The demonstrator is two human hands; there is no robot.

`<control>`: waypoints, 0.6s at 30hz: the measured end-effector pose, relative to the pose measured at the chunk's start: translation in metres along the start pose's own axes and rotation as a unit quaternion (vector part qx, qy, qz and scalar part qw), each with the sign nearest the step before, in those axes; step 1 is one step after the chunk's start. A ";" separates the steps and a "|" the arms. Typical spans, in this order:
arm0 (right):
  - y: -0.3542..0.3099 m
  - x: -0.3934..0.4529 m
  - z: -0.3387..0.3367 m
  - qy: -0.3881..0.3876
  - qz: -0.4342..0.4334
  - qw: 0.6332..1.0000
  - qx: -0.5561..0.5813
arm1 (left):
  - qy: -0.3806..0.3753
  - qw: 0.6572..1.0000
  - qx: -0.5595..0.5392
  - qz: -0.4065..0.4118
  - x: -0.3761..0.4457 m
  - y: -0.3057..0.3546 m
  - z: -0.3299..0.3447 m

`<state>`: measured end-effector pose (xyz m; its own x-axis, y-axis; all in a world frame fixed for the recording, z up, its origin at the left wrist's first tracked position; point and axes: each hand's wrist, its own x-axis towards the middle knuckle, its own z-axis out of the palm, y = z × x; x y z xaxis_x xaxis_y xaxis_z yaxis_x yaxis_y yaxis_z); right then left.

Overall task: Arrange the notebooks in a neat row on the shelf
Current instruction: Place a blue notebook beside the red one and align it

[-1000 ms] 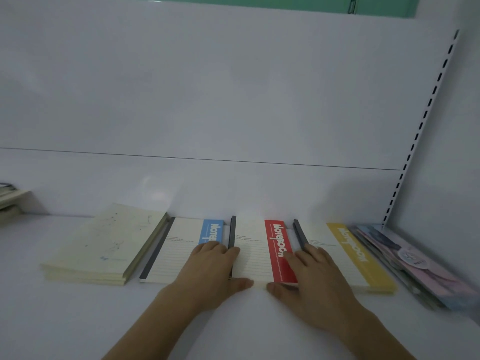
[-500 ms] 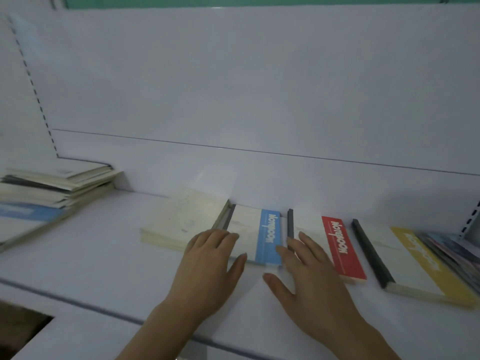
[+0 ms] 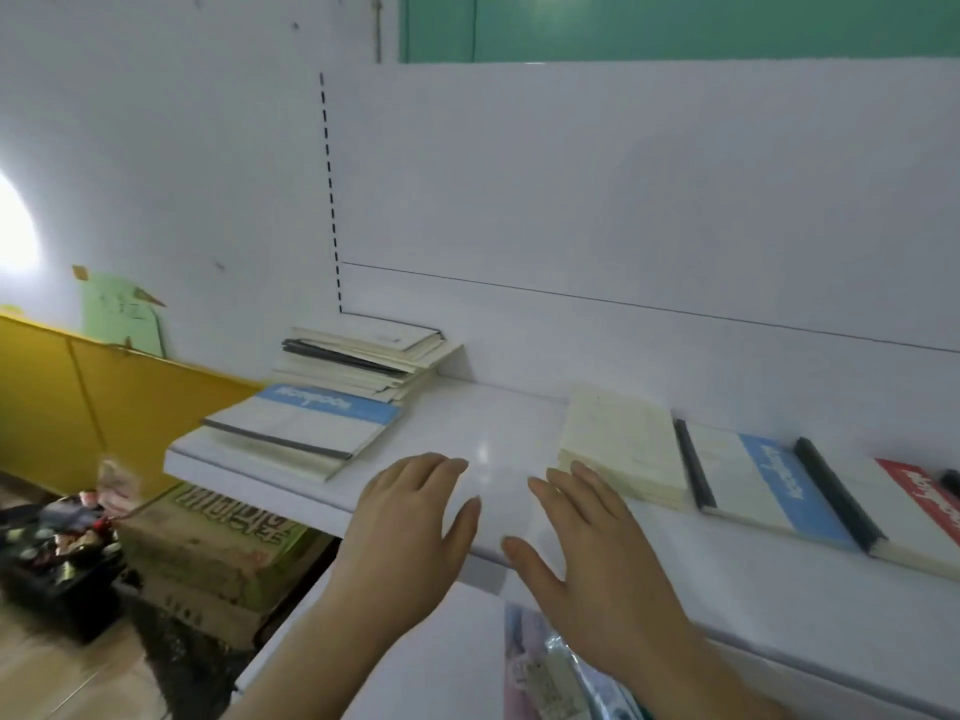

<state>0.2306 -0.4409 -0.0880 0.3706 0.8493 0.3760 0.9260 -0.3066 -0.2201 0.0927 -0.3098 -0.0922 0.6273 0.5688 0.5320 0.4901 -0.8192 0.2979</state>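
While both hands hover flat over the front of the white shelf [image 3: 519, 418], nothing is held in either; the left hand [image 3: 410, 532] has its fingers straight and together, thumb out to the side, above the bare shelf top; the right hand [image 3: 592, 558] is likewise spread and relaxed, its fingertips [image 3: 582, 472] just beside the near corner of the cream notebook stack [image 3: 621, 444], though whether they touch it cannot be told. Below the wrists, on a lower white surface, lies a clear-wrapped packet [image 3: 545, 662] with pale pink and blue print. Down on the floor at the left sit stacked cardboard boxes [image 3: 208, 548] and a dark bin of small items [image 3: 52, 548]. On the shelf, right of the cream stack, notebooks lie flat side by side: a blue-banded notebook [image 3: 753, 480] with a black spine, then a red-banded notebook [image 3: 919, 506] with a black spine, cut off by the frame edge. Well apart at the shelf's left end, another blue-banded notebook [image 3: 306, 423] lies askew on a low pile; just behind it stands a loose pile of pale notebooks [image 3: 363, 361] against the back panel. Farther left runs a yellow panel [image 3: 78, 387] with a green paper [image 3: 122, 314] stuck above it; a green wall [image 3: 675, 23] shows over the white backboard [image 3: 623, 200].
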 end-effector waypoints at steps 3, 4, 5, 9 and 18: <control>-0.049 0.027 0.026 0.001 -0.022 1.000 0.012 | 0.002 1.000 0.015 -0.026 -0.003 -0.054 -0.021; -0.062 0.038 0.034 0.001 -0.031 0.999 0.014 | 0.009 0.999 0.018 -0.032 -0.001 -0.072 -0.026; -0.074 0.049 0.041 0.002 -0.041 0.999 0.012 | 0.015 0.999 0.020 -0.038 0.001 -0.089 -0.031; -0.108 0.094 0.069 -0.008 -0.058 0.998 0.015 | 0.007 0.997 0.041 -0.058 0.016 -0.148 -0.034; -0.133 0.174 0.122 -0.063 -0.051 0.997 -0.015 | -0.131 0.982 0.119 -0.071 0.073 -0.241 -0.023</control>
<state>0.1630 -0.1998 -0.1031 0.2642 0.9235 0.2782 0.9609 -0.2272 -0.1583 0.0067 -0.0721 -0.1068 0.6614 0.7010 0.2667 0.6920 -0.7075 0.1435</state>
